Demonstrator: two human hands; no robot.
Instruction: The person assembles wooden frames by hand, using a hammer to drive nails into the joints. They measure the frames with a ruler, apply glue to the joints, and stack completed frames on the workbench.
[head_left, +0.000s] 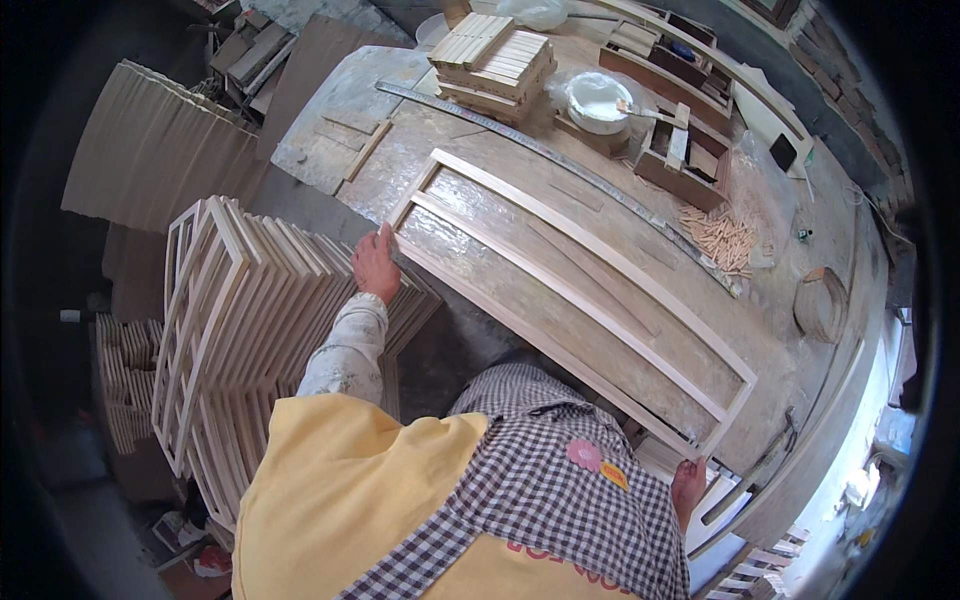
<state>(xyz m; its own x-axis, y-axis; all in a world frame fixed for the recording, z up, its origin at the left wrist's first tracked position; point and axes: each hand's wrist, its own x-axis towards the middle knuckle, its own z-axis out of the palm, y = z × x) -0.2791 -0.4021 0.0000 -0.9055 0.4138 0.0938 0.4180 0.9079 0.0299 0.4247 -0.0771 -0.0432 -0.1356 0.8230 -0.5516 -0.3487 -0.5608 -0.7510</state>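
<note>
A long, pale wooden frame (560, 290) with a lengthwise middle bar lies slantwise over the workbench (470, 130), its near long side along the bench's front edge. My left hand (375, 264) grips the frame's near left corner, fingers closed on the wood. At the near right corner, my right hand (688, 486) is closed on the frame's end; its wrist is hidden behind my checked apron. Just left of my left forearm stands a large stack of similar wooden frames (250, 290).
On the bench are stacked wood strips (490, 65), a long metal ruler (560, 150), a white tub of glue (598, 103), wooden boxes (690, 165), a pile of dowels (718, 240) and a tape roll (820, 304). Thin brown sheets (160, 150) stand at the far left.
</note>
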